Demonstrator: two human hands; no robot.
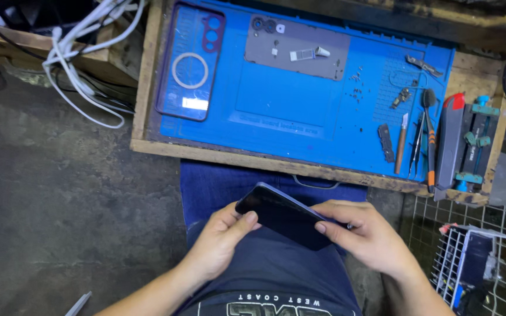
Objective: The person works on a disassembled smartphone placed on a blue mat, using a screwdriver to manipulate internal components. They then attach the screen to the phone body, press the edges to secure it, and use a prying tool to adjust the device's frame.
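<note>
I see both hands low in the view, over my lap, holding a dark smartphone between them. The left hand has its grip closed on the phone's left end, thumb lying across the dark glass face. The right hand closes on the right end, thumb pressed on the face near the edge and fingers curled beneath. The phone is tilted, its left corner raised, and it sits just below the front edge of the blue mat.

That mat covers a wooden worktop. On the mat's left part lies a purple phone case with a ring mark in its middle. On its upper middle lies a grey back panel carrying small parts. Loose screws lie right of that panel. At the mat's right edge lie tweezers, a small blade and an orange-handled brush. Left of the mat, white cables hang.
</note>
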